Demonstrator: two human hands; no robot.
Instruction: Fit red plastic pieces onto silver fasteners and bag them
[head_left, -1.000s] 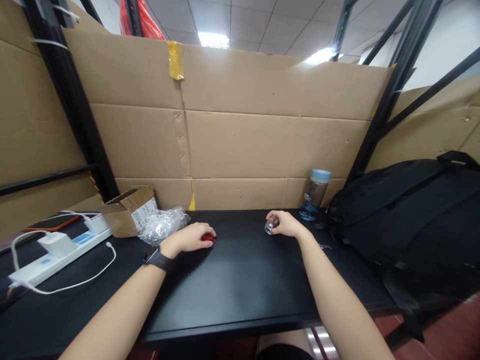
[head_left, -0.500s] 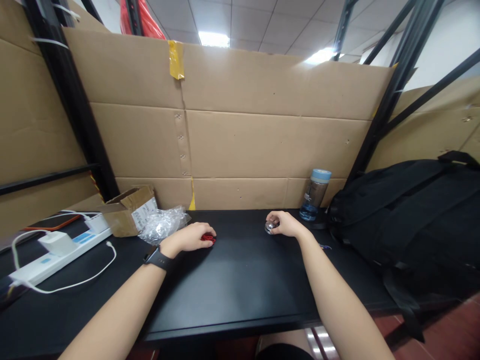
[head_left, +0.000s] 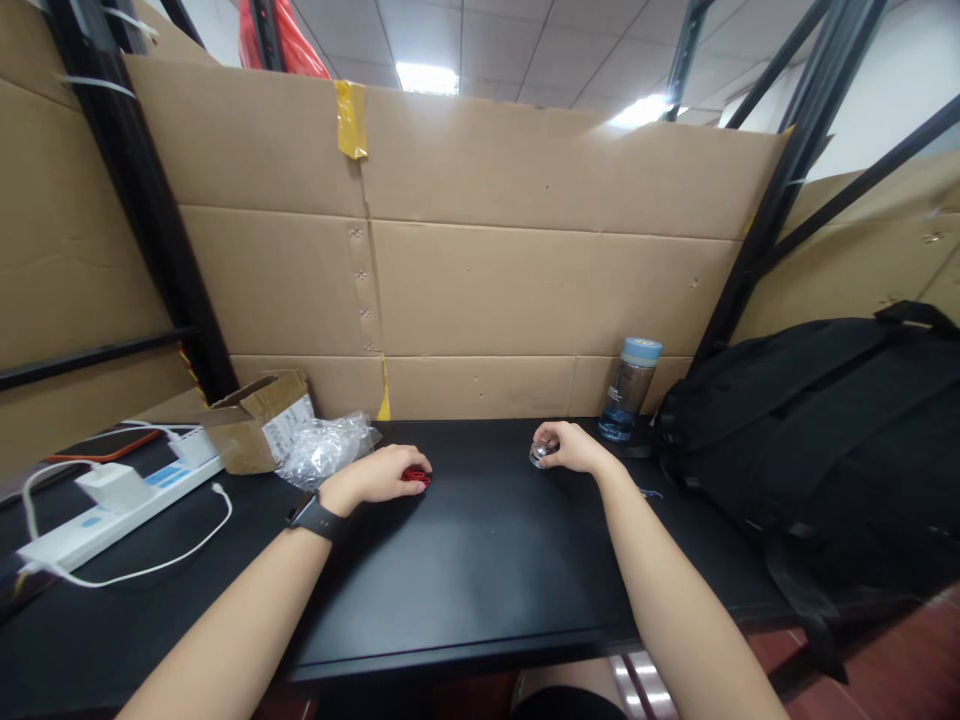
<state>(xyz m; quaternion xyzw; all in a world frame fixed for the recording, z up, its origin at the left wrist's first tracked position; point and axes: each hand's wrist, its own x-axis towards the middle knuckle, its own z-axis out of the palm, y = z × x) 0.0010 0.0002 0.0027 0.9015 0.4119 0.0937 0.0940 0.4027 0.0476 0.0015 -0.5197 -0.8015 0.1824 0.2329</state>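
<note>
1. Red cord-like item [head_left: 417,477] stays beneath the left hand [head_left: 384,474], fingers curled, grip unclear, on the black table [head_left: 480,560].
2. Right hand [head_left: 571,447] still pinches a shiny object [head_left: 538,454] (neither hand visibly shifts).

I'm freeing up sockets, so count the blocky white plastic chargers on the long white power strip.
2. The nearer charger sits around the middle of the strip; the farther charger is towards its far end, beside the open brown cardboard box, which might hide more.
</note>
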